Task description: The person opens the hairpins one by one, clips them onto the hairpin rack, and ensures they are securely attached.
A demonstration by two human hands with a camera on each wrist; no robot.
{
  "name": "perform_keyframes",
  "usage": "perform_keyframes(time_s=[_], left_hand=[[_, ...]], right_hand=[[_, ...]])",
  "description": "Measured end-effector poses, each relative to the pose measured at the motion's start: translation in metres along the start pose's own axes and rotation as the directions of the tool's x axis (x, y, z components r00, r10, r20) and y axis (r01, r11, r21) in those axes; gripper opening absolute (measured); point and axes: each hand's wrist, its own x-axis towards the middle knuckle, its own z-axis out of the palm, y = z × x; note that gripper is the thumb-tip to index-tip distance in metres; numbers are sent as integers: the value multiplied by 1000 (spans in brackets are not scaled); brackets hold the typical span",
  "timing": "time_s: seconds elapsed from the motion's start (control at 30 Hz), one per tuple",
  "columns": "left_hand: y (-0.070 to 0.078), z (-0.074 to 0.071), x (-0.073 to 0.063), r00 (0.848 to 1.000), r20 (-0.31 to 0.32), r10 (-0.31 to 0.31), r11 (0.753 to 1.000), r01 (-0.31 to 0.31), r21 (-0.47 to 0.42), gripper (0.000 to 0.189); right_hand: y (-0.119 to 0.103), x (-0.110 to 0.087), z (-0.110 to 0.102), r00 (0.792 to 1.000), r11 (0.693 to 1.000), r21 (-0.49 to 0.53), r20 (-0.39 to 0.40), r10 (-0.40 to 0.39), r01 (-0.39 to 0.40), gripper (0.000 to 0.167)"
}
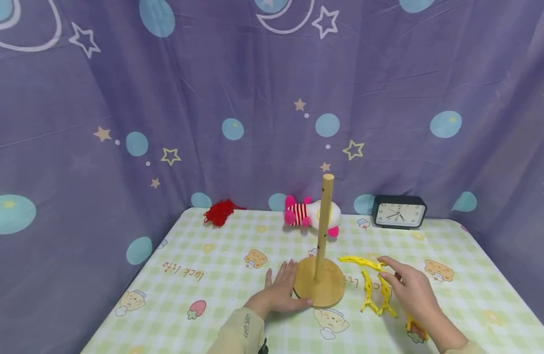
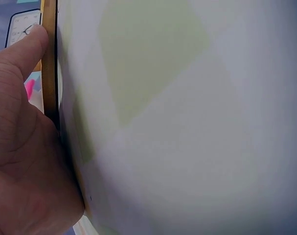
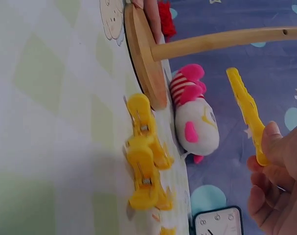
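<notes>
A wooden stand has a round base point(image 1: 305, 280) and an upright pole point(image 1: 326, 211) with small dark holes. My left hand point(image 1: 281, 290) rests against the left of the base, fingers fairly straight and thumb by its front rim; the left wrist view shows a digit across the rim. To the right, my right hand point(image 1: 411, 290) pinches one end of a long, slightly curved yellow plastic clip point(image 3: 247, 106), raised off the table. Below it stand two yellow clips point(image 3: 142, 156) with metal springs, side by side. More yellow plastic point(image 1: 410, 323) shows partly behind my right wrist.
Behind the stand lies a pink and white plush toy point(image 1: 298, 215). A red tasselled bundle point(image 1: 220, 212) sits at the back left, and a black-framed clock point(image 1: 399, 212) at the back right. A purple curtain point(image 1: 263, 88) hangs behind the checked tablecloth point(image 1: 166, 305).
</notes>
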Motion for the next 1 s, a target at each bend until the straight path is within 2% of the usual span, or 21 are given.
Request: perform_keyframes(time_s=[0.27,0.6,0.83,1.0], left_hand=[[-2,2,3,1000,3,-4,1000,4,1,110],[3,0,-1,1000,-4,-8,1000,8,16,107],[-9,9,8,1000,-8,1,1000,-1,-13,112],[-13,13,12,1000,-14,-8,1000,8,-2,113]], right_hand=[[-10,10,18,999,998,50,-16,-42,43,33],[-27,20,48,987,985,98,-96,-129,138,22],[-40,25,66,959,970,45,-167,-230,240,21],[-45,25,73,951,966,47,-195,-240,254,22]])
